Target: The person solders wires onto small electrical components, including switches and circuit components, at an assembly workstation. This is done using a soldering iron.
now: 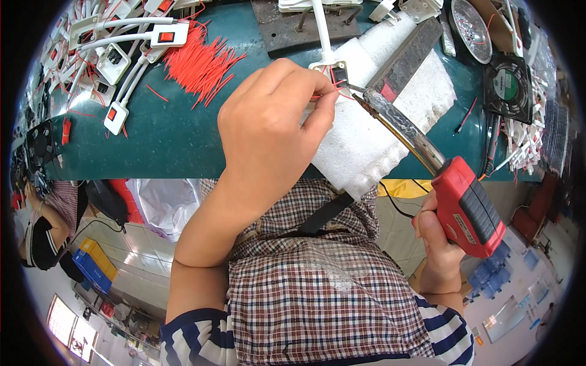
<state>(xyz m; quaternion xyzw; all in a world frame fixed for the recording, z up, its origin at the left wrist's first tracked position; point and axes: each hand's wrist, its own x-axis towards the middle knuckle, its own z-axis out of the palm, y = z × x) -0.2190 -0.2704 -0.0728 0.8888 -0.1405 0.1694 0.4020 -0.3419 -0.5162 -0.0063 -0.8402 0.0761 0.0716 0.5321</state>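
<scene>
My left hand point(268, 116) is closed in a pinch on a thin red wire point(329, 92) beside a small white plastic housing point(315, 66). Inside that housing sits a black switch point(339, 74), and a white cable point(322, 27) runs away from its far side. My right hand point(436, 241) grips a red and black soldering gun point(467, 207) by its handle. Its long barrel points up and left, with the tip close to the switch. Whether the tip touches the switch I cannot tell. White foam sheet point(354, 146) lies under the housing.
A dark metal bar point(406, 58) lies on the foam. Cut red wires point(201, 64) and white switch housings point(171, 35) are heaped at left. A metal dish point(471, 30) and black fan point(508, 88) stand at right. Another person point(55, 226) sits at far left.
</scene>
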